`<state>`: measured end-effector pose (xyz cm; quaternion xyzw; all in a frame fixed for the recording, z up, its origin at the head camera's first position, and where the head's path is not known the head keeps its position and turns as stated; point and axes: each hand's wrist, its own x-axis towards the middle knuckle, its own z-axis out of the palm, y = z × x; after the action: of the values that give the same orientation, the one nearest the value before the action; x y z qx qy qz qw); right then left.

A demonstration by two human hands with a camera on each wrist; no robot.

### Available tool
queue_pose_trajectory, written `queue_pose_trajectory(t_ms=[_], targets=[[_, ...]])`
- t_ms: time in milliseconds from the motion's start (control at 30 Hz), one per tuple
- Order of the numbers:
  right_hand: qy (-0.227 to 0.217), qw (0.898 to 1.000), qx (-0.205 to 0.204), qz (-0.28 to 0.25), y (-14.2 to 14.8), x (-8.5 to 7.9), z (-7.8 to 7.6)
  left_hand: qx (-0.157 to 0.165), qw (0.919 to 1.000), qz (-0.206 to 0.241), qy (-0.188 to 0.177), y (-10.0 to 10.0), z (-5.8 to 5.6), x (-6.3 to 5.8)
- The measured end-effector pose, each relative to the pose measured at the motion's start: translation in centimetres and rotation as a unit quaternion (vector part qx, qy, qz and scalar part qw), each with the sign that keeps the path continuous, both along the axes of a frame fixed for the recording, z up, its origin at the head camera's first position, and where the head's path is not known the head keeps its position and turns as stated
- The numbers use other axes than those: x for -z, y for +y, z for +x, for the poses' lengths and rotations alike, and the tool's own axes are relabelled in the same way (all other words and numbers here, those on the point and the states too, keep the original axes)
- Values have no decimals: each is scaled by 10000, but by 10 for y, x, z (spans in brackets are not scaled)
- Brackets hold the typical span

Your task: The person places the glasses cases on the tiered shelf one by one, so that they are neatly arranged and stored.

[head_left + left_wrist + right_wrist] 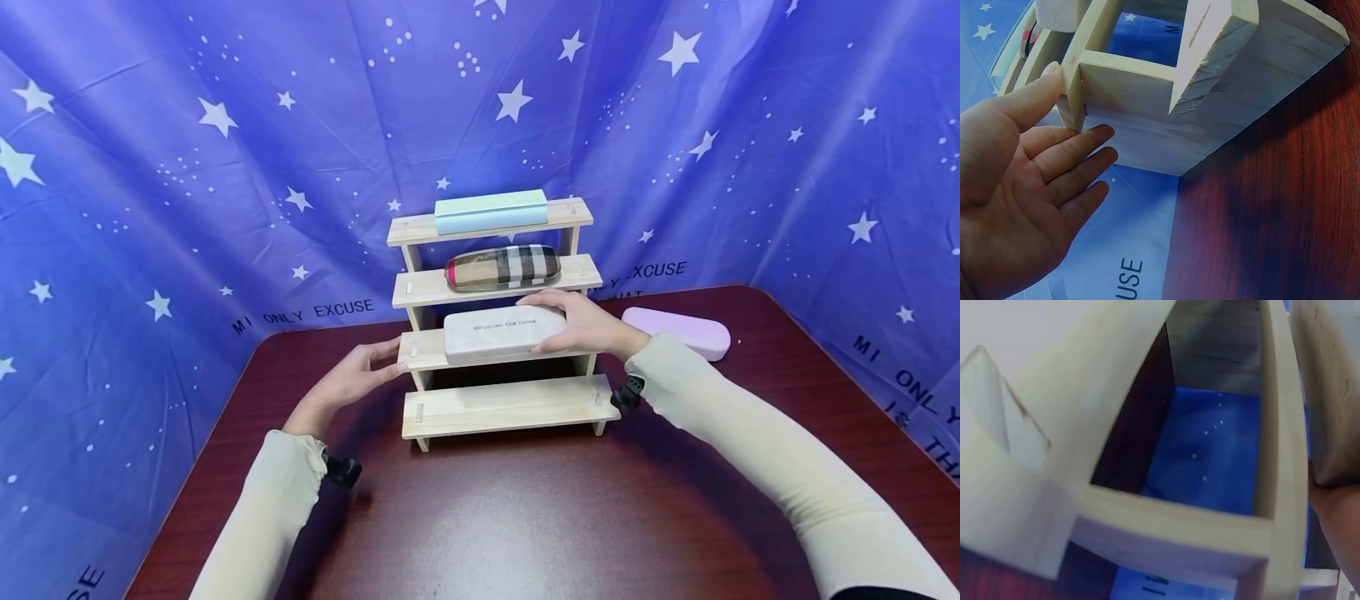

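right hand [581,325] was wrapped round the end of the grey case [501,332] on the wooden rack [510,407]. left hand [352,379] had its fingers [1075,147] relaxed, thumb touching the rack's left edge.

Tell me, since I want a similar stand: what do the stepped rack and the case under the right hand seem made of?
The stepped rack looks like pale unfinished wood, with visible grain. The grey case looks matte, perhaps stone-patterned leatherette; uncertain.

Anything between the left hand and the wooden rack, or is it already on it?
Nothing visible in the way. The left hand is open, its thumb touching the left end of the wooden rack; the fingers lie beside the rack's side.
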<state>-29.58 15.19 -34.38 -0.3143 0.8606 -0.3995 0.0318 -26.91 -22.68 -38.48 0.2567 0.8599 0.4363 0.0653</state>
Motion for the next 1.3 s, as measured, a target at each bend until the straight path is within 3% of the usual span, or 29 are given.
queue_pose_trajectory(t_ms=[567,867,1300], targets=[[73,9999,51,74,-8,4,1,21,10000,-38,-41,0,1,-1],[-235,9995,179,76,-9,4,0,16,10000,-74,-10,0,2,-1],[-277,9995,-27,168,-8,3,-3,55,9999,-55,115,-1,0,1]])
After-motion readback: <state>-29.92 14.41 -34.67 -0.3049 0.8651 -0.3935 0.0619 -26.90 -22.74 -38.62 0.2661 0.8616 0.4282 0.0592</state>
